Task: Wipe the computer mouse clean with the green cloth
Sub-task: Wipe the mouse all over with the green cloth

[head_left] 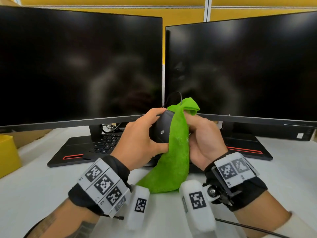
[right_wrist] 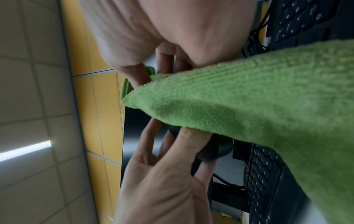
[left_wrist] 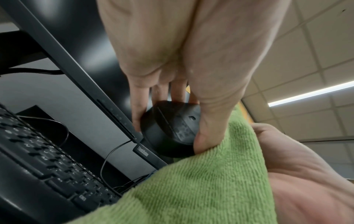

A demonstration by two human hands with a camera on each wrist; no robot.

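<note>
- Currently, head view: left hand grips the mouse, lifted above the desk; right hand clutches the cloth against it.
- Left wrist: thumb and fingers clamp the mouse sides; keep that hold firm.
- Right wrist: cloth covers the fingers; rub with short strokes, turning the mouse.

Desk: white surface. Carries two dark monitors side by side, left monitor and right monitor, each on a flat black base with a red slot (left base, right base). Black keyboard lies partly over the left base. Yellow box at the far left edge. Black cable trails across the near right.
</note>
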